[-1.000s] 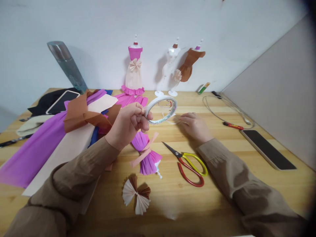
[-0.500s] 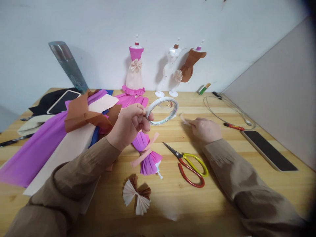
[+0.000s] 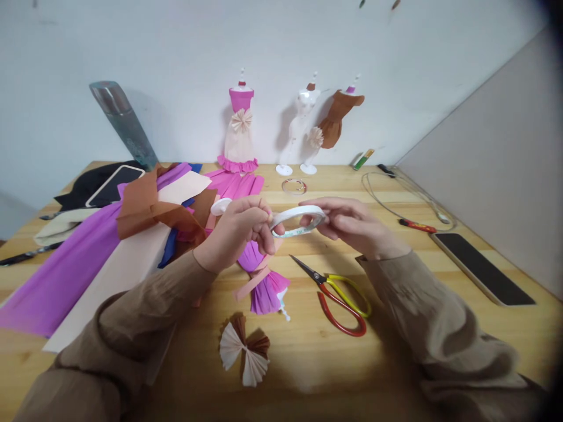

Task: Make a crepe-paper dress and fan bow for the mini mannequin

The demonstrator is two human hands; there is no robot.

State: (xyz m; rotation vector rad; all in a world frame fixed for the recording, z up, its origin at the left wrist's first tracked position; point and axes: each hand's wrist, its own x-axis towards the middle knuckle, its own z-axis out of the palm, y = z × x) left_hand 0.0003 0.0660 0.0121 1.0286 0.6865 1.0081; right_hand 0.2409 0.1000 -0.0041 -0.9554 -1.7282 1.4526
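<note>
A white roll of tape (image 3: pixel 303 213) is held above the table between both hands. My left hand (image 3: pixel 241 225) pinches its left edge between thumb and fingers. On the opposite edge, my right hand (image 3: pixel 358 225) has its thumb and fingers closed on the roll. Beneath the hands lies a small dress form in a purple and pink paper dress (image 3: pixel 268 287) with a peach strip across its waist. Nearer to me rests a pleated white and brown paper bow (image 3: pixel 244 353). Scissors (image 3: pixel 336 293) with red and yellow handles lie to the right of the dress.
Coloured crepe paper (image 3: pixel 74 275) is heaped on the left, beside a phone (image 3: pixel 115 185) and a leaning bottle (image 3: pixel 125 126). Along the wall stand a pink-dressed form (image 3: pixel 240 138), a white form (image 3: pixel 303 117) and a brown-dressed form (image 3: pixel 336 117). Another phone (image 3: pixel 481 266) and a cable (image 3: pixel 409 189) lie right.
My right hand has come up and left from the tabletop to the tape roll. The roll has dropped slightly and tilted flatter, still in my left hand.
</note>
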